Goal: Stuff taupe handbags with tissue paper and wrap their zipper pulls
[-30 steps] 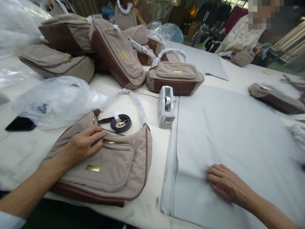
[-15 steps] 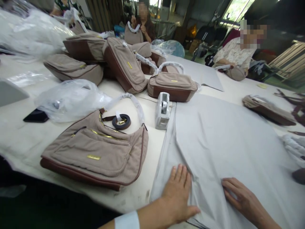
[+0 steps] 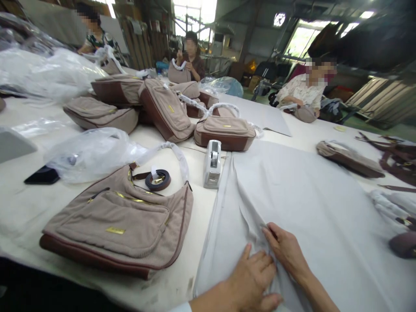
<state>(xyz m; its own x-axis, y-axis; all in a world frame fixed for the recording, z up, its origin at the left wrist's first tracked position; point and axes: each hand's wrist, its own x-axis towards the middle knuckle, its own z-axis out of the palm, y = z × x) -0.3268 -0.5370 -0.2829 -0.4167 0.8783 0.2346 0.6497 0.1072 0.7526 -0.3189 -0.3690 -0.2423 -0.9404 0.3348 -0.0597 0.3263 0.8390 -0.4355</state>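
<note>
Thin grey packing sheets, paper-like, lie stacked in front of me, and the top sheet (image 3: 308,195) has a raised fold running lengthwise. My right hand (image 3: 287,249) pinches that fold between thumb and fingers. Close beside it, my left hand (image 3: 251,279) rests on the sheets with its fingers spread and slightly bent. To the left lies a beige corduroy shoulder bag (image 3: 113,221) with brown trim and a wrapped handle. A coiled brown strap (image 3: 158,180) sits at the bag's opening. Between bag and sheets stands a grey tape dispenser (image 3: 213,167).
Several similar bags (image 3: 169,110) are heaped behind, next to clear plastic wrap (image 3: 94,151) and a black phone-like object (image 3: 42,173). Another bag (image 3: 349,160) and brown straps (image 3: 399,160) lie at the right. Three people sit around the far side of the table.
My right hand has moved left and now pinches the top sheet's fold beside my left hand. The fold stands higher. My view has tilted up a little.
</note>
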